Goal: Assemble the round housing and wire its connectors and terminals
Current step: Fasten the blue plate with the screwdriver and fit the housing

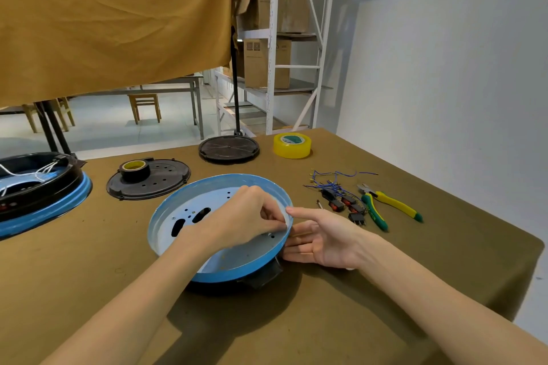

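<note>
A round blue housing (189, 210) with a pale inner plate full of holes sits tilted on a black base in the middle of the table. My left hand (249, 216) lies inside it near the right rim, fingers curled and pinching something small that I cannot make out. My right hand (314, 238) is just outside the right rim, fingers straight, thumb touching the rim's top edge. A bundle of blue wires (332, 179) with terminals and several black-and-red switches (347, 204) lie to the right.
Yellow-green pliers (388, 206) lie right of the switches. Yellow tape roll (292, 145) at the back. A black perforated cover (160, 184) carries a black tape roll (135, 170). Another black disc (228, 148) behind; a second wired blue-black housing (35, 187) at far left.
</note>
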The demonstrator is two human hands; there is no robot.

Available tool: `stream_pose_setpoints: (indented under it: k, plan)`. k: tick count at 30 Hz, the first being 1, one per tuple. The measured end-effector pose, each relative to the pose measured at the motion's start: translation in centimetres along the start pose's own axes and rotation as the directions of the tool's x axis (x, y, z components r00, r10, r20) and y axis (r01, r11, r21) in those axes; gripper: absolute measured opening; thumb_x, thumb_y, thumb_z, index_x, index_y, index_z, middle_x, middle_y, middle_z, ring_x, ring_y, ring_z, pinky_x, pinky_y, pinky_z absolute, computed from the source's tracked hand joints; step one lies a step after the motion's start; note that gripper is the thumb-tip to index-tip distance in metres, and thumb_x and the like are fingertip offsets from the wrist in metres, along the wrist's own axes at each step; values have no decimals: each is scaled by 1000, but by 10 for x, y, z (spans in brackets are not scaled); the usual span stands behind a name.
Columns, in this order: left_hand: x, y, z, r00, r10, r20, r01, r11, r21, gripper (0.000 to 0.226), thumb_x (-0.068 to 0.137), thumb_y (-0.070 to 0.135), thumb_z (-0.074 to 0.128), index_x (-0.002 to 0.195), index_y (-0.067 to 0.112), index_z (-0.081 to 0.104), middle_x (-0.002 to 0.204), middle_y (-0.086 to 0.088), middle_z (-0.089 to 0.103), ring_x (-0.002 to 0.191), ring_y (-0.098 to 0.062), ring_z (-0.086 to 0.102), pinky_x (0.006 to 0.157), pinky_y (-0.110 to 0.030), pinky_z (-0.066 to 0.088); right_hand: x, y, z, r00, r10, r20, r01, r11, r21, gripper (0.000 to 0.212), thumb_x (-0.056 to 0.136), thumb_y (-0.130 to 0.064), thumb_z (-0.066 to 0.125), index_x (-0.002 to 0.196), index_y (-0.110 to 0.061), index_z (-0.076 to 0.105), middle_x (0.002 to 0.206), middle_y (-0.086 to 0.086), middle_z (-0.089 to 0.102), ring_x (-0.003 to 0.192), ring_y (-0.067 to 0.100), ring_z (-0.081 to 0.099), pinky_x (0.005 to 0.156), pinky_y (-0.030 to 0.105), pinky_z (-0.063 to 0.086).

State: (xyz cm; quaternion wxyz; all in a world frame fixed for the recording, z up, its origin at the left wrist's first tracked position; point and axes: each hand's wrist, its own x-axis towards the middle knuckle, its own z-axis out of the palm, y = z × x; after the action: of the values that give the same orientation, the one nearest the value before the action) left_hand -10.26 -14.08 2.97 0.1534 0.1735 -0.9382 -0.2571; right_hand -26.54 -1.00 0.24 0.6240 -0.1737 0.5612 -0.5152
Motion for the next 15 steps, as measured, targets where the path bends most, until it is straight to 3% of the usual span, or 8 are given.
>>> stream_pose_setpoints:
  k: [6, 10, 15]
  plan:
    - [4, 2, -4, 999, -30, -13, 29, 997, -69, 25, 82, 27, 87, 94, 32, 66, 80, 14, 76, 77, 3, 72, 75, -25, 63, 0, 0, 1, 1000, 21, -6, -21, 1000, 11, 92, 58, -30, 102, 131, 6, 59, 119, 30, 70, 106, 42, 73, 88, 49, 62]
    - [-6, -1, -3, 999, -26, -22, 25, 1000, -4, 10, 90, 26, 80, 96, 33, 82, 87, 21, 76, 86, 5, 70, 83, -27, 62, 0, -5, 1, 999, 53, 8, -53, 998, 18, 84, 67, -28, 97, 131, 9, 58, 121, 32, 69, 107, 43, 72, 89, 51, 61]
    - [-25, 5, 1, 1000, 16, -25, -14, 997, 76, 20, 102, 32, 62, 116, 36, 76, 111, 23, 69, 100, 6, 61, 89, -20, 53, -4, -11, 5, 995, 99, -14, -99, 994, 36, 82, 69, -22, 94, 132, 11, 55, 119, 35, 68, 111, 47, 67, 85, 54, 61]
